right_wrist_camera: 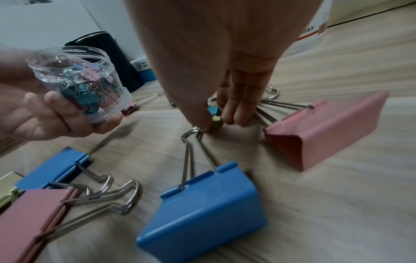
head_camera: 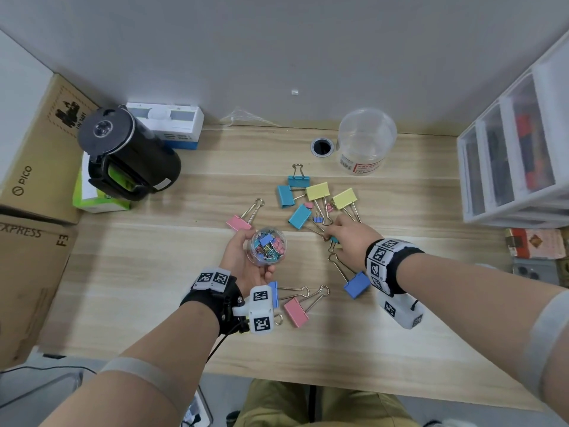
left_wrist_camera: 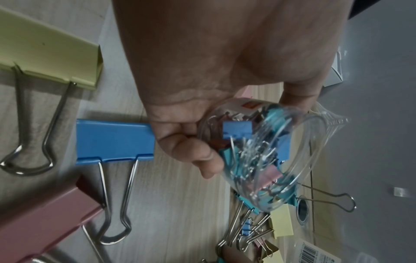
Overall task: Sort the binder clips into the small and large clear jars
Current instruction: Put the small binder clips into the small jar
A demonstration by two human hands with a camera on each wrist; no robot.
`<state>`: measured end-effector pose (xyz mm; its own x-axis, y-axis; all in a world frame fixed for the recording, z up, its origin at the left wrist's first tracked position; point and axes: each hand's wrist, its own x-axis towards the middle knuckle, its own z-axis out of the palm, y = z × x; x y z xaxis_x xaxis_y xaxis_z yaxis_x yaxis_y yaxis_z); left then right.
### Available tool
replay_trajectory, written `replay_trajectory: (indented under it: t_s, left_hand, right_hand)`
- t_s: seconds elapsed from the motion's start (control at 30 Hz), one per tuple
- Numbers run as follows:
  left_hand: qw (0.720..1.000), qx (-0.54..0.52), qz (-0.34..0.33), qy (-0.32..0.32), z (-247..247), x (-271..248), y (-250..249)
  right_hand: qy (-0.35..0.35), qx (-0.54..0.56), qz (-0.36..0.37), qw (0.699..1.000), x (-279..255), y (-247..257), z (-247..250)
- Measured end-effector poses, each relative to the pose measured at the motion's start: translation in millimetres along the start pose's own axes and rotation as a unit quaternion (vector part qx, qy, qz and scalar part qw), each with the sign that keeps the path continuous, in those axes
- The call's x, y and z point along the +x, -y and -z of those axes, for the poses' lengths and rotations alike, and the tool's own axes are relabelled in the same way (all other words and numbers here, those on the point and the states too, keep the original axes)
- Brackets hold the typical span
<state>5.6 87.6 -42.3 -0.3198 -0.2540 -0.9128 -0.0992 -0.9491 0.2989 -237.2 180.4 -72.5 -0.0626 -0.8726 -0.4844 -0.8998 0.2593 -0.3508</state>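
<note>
My left hand [head_camera: 246, 260] grips the small clear jar [head_camera: 267, 246] above the wooden table [head_camera: 154, 272]; several small coloured clips lie inside the jar [left_wrist_camera: 258, 156]. My right hand [head_camera: 351, 238] reaches down to the tabletop, where thumb and fingertips [right_wrist_camera: 234, 119] pinch a small yellow clip [right_wrist_camera: 216, 121]. A small teal clip [right_wrist_camera: 212, 109] lies just behind it. The large clear jar [head_camera: 366, 140] stands at the back right and looks empty. Large clips lie scattered: pink [head_camera: 238, 223], teal [head_camera: 284, 195], yellow [head_camera: 317, 191], blue [head_camera: 357, 285] and pink [head_camera: 295, 308].
A black cylindrical appliance [head_camera: 129, 155] and cardboard boxes [head_camera: 37, 155] stand at the left. At the right edge sits a white drawer unit [head_camera: 517, 161]. A round cable hole [head_camera: 322, 147] lies beside the large jar. A few small clips [head_camera: 318, 217] remain among the large ones.
</note>
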Motion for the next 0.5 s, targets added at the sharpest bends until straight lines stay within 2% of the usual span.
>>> replay_trajectory:
  t_s: [0.3,0.5]
  left_hand:
    - [1.000,0.004,0.003,-0.010,4.2,0.5,0.2]
    - [1.000,0.006,0.008,-0.009,2.4,1.3,1.9]
  right_hand:
    - [-0.004,0.029,0.014,0.999,-6.2,0.0,1.7]
    - [0.002,0.010,0.008,1.000,-9.7,0.1,2.2]
